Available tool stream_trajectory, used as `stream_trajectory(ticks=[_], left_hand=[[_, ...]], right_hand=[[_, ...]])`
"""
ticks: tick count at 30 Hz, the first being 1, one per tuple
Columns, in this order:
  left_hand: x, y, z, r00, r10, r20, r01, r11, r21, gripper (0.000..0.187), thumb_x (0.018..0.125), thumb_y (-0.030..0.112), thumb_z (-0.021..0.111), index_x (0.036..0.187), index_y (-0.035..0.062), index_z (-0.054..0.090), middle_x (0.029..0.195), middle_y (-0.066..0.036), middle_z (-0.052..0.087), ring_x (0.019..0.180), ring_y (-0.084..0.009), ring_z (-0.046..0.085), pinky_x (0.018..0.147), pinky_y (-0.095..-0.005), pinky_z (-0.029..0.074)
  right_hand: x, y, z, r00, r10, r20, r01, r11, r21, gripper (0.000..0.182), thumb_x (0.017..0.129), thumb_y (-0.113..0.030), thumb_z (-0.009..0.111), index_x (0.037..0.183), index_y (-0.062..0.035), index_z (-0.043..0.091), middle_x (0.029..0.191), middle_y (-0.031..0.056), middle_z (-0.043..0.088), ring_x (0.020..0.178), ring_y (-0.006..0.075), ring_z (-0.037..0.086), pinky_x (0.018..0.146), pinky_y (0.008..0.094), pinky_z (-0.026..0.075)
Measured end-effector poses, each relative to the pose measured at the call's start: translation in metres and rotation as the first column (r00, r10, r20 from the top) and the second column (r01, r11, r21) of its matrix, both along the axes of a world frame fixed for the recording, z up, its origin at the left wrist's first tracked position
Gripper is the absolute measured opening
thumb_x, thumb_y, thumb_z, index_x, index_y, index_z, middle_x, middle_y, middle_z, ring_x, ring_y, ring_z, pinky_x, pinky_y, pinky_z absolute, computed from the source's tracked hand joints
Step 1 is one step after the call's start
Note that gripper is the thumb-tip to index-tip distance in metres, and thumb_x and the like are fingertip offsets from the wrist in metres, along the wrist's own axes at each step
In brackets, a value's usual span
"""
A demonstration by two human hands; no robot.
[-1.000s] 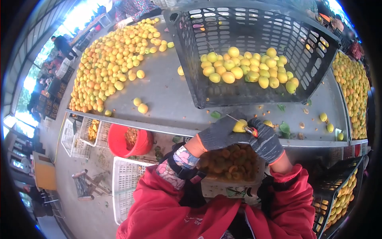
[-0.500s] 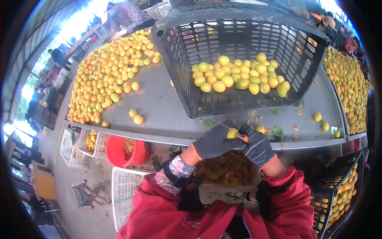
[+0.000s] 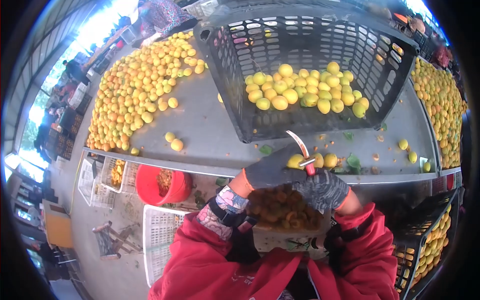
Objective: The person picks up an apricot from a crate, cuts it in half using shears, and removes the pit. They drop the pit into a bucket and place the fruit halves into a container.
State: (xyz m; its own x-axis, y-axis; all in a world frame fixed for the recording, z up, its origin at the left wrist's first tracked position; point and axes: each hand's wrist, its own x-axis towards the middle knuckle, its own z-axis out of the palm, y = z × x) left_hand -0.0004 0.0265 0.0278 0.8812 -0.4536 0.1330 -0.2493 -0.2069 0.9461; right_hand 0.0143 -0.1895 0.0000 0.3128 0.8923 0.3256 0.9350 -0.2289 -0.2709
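Observation:
In my left hand (image 3: 272, 167), in a dark glove, is a yellow fruit (image 3: 295, 161) that looks like an apricot or small peach. My right hand (image 3: 322, 190), also gloved, is closed around the red handle of a small curved knife (image 3: 303, 148). Its blade points up and away from me, beside the held fruit. Past my right hand, two yellow fruits (image 3: 330, 160) rest near the front edge of the metal table (image 3: 200, 135). My fingertips are partly hidden.
A black slatted crate (image 3: 240, 117) with yellow fruits lies tipped toward me. Fruit piles (image 3: 135, 95) spread left and right. Below the table are a bin of brownish fruit pieces (image 3: 285, 210), a red bucket (image 3: 175, 192), a white basket (image 3: 157, 245) and a black fruit crate (image 3: 425, 235).
My right hand has lowered and turned, and the knife blade now stands upright instead of lying against the fruit. My left hand still has a fruit. The view has shifted slightly.

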Motion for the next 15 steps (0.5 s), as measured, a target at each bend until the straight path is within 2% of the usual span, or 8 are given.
stream_trajectory(ticks=[2, 3, 6, 8, 9, 12, 14, 15], left_hand=[[-0.002, 0.001, 0.001, 0.999, 0.004, -0.047, -0.008, 0.996, -0.087, 0.062, 0.083, 0.028, 0.075, 0.132, 0.0036, 0.047, 0.123, -0.009, 0.056, 0.111, -0.0178, 0.053, 0.097, -0.0345, 0.043], [-0.003, 0.002, 0.002, 0.997, -0.004, -0.08, -0.007, 0.99, -0.142, 0.063, 0.083, 0.029, 0.075, 0.133, 0.0037, 0.047, 0.124, -0.008, 0.056, 0.111, -0.0174, 0.053, 0.097, -0.0345, 0.043], [0.0, 0.007, 0.002, 0.998, 0.035, -0.055, -0.046, 0.974, -0.22, 0.061, 0.083, 0.03, 0.075, 0.131, 0.0036, 0.049, 0.123, -0.008, 0.057, 0.112, -0.0183, 0.053, 0.096, -0.0352, 0.044], [0.005, 0.012, -0.005, 0.997, 0.065, -0.034, -0.072, 0.967, -0.243, 0.06, 0.083, 0.03, 0.074, 0.131, 0.0036, 0.05, 0.121, -0.008, 0.058, 0.111, -0.0194, 0.054, 0.096, -0.0354, 0.044], [0.005, 0.013, -0.009, 0.995, 0.101, -0.009, -0.101, 0.974, -0.203, 0.058, 0.084, 0.031, 0.073, 0.131, 0.0053, 0.049, 0.119, -0.008, 0.059, 0.109, -0.0185, 0.056, 0.094, -0.0344, 0.046], [-0.002, 0.01, -0.004, 0.927, 0.031, -0.373, -0.2, 0.884, -0.422, 0.053, 0.09, 0.031, 0.068, 0.133, 0.008, 0.048, 0.118, -0.008, 0.059, 0.109, -0.0166, 0.055, 0.092, -0.0329, 0.047], [-0.003, 0.007, -0.006, 0.913, 0.045, -0.405, -0.228, 0.881, -0.415, 0.049, 0.094, 0.031, 0.063, 0.134, 0.0077, 0.046, 0.119, -0.008, 0.058, 0.105, -0.0165, 0.057, 0.09, -0.0339, 0.049], [-0.003, 0.004, -0.007, 0.906, 0.05, -0.419, -0.24, 0.879, -0.412, 0.048, 0.095, 0.031, 0.06, 0.134, 0.0075, 0.045, 0.12, -0.008, 0.057, 0.104, -0.0164, 0.058, 0.089, -0.0345, 0.05]], right_hand=[[-0.004, 0.006, 0.019, 0.994, 0.07, 0.081, -0.079, 0.99, 0.116, 0.024, 0.082, -0.019, 0.054, 0.099, -0.0069, 0.065, 0.077, 0.0123, 0.061, 0.062, 0.0292, 0.06, 0.057, 0.0382, 0.052], [-0.009, 0.001, 0.012, 0.983, -0.01, 0.181, 0.001, 0.999, 0.052, 0.024, 0.081, -0.019, 0.053, 0.098, -0.0065, 0.065, 0.077, 0.0117, 0.061, 0.063, 0.0289, 0.061, 0.058, 0.0376, 0.053], [-0.002, -0.005, 0.006, 0.978, -0.114, 0.174, 0.107, 0.993, 0.047, 0.02, 0.078, -0.009, 0.059, 0.096, -0.0026, 0.065, 0.079, 0.0102, 0.063, 0.072, 0.0275, 0.064, 0.066, 0.0353, 0.053], [0.009, 0.0, 0.036, 0.99, -0.088, -0.114, 0.125, 0.919, 0.374, 0.021, 0.075, -0.003, 0.062, 0.096, -0.0008, 0.066, 0.078, 0.0102, 0.064, 0.073, 0.0267, 0.064, 0.068, 0.0338, 0.052], [0.004, -0.006, 0.018, 0.807, -0.139, -0.574, 0.371, 0.876, 0.31, 0.018, 0.079, 0.001, 0.064, 0.097, 0.0006, 0.067, 0.079, 0.0108, 0.066, 0.074, 0.0222, 0.065, 0.068, 0.0308, 0.051], [-0.01, 0.004, 0.008, 0.535, -0.116, -0.837, 0.583, 0.767, 0.267, 0.014, 0.087, -0.005, 0.064, 0.099, 0.0006, 0.068, 0.089, 0.0108, 0.069, 0.082, 0.0186, 0.066, 0.072, 0.0293, 0.051], [-0.012, 0.006, 0.004, 0.615, -0.153, -0.774, 0.532, 0.805, 0.264, 0.018, 0.092, -0.008, 0.061, 0.106, 0.002, 0.066, 0.094, 0.0102, 0.069, 0.087, 0.0153, 0.065, 0.074, 0.0285, 0.051], [-0.012, 0.011, 0.005, 0.496, -0.099, -0.863, 0.587, 0.771, 0.249, 0.019, 0.093, -0.009, 0.061, 0.108, 0.0022, 0.066, 0.094, 0.0098, 0.069, 0.087, 0.0152, 0.065, 0.074, 0.0285, 0.051]])
